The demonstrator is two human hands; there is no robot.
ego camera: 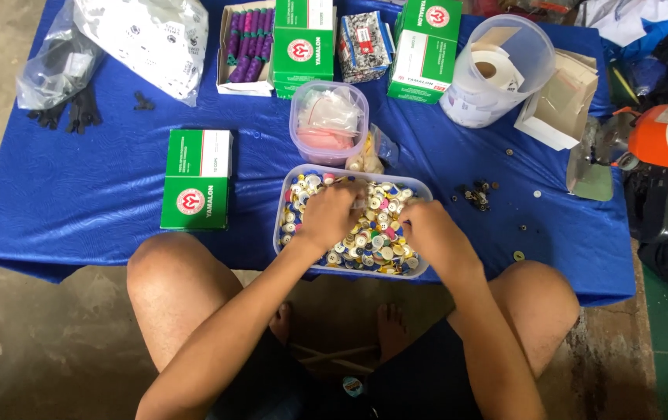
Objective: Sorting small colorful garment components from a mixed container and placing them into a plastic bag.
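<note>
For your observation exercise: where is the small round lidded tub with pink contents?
In the head view, the round tub sits mid-table on the blue cloth, just beyond the tray of buttons where both hands work.

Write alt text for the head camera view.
Both hands, left hand and right hand, dig into a clear rectangular tub full of small coloured buttons on a blue cloth. Around it lie green boxes, a lidded round container and a tub of label rolls.

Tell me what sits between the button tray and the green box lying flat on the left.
Only bare blue cloth between the button tray and green box, in the head view.
</note>
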